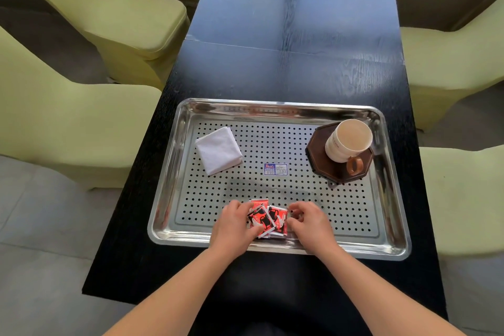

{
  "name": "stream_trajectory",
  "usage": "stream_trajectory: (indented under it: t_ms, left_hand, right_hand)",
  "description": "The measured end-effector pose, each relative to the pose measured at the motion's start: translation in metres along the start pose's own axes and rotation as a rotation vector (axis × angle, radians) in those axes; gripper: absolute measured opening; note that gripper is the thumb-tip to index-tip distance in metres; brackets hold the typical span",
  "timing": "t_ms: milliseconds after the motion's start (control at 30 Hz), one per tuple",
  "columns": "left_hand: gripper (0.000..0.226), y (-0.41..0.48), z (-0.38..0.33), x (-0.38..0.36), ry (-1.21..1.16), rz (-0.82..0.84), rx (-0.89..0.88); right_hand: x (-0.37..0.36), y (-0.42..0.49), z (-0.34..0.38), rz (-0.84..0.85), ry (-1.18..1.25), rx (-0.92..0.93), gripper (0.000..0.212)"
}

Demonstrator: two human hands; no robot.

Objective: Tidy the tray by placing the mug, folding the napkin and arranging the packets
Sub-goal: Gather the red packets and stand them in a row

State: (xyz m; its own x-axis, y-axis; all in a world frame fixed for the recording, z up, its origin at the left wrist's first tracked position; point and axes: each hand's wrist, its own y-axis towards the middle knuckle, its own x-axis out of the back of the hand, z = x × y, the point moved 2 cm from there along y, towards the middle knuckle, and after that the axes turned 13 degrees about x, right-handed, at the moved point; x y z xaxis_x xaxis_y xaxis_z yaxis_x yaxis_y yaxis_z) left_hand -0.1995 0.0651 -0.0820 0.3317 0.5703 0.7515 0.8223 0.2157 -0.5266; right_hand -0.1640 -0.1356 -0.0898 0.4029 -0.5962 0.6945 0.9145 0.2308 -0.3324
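The red packets (270, 219) sit bunched at the near edge of the tray (272, 104), between the hands. The left hand (234, 222) grips them; the right hand (309, 222) pinches their right side. Their long sides run near to far. Farther back: folded napkin (218, 150) left, mug (347, 142) right.

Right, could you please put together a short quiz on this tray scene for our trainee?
1. True or false: the mug stands on the bare floor of the tray.
2. Where does the folded napkin lie? A) in the tray's far-left part B) under the mug C) draped over the mug
3. Fill in: the left hand grips the red ____ at the tray's near edge.
Key: 1 false, it stands on a dark coaster; 2 A; 3 packets.
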Motion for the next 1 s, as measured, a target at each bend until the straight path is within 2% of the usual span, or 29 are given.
stream_trajectory:
  t_ms: [100,233,500,633,800,933,1000]
  left_hand:
    - [0.077,0.003,-0.009,-0.005,0.124,0.021,0.022]
    - [0.066,0.005,-0.016,-0.011,0.215,-0.018,-0.014]
    - [0.053,0.005,-0.004,-0.014,0.023,-0.008,-0.071]
    - [0.045,0.004,0.001,-0.010,-0.142,-0.044,-0.042]
    - [0.029,0.006,0.009,0.002,-0.422,0.021,0.114]
    - [0.037,0.007,0.021,0.014,-0.490,0.048,0.159]
    - [0.031,0.011,0.030,0.021,-0.505,0.038,0.216]
  right_hand:
    - [-0.006,0.000,0.004,0.049,-0.073,0.022,0.040]
    - [-0.012,0.001,0.012,0.118,-0.211,0.051,0.049]
    - [-0.014,0.003,0.025,0.033,-0.296,0.145,0.021]
    - [-0.012,0.005,0.032,-0.019,-0.153,0.084,0.011]
    - [-0.017,0.015,0.046,0.037,0.325,-0.112,0.012]
    - [-0.028,0.026,0.064,0.129,0.449,-0.113,0.015]
    - [-0.037,0.028,0.071,0.168,0.447,-0.111,0.015]
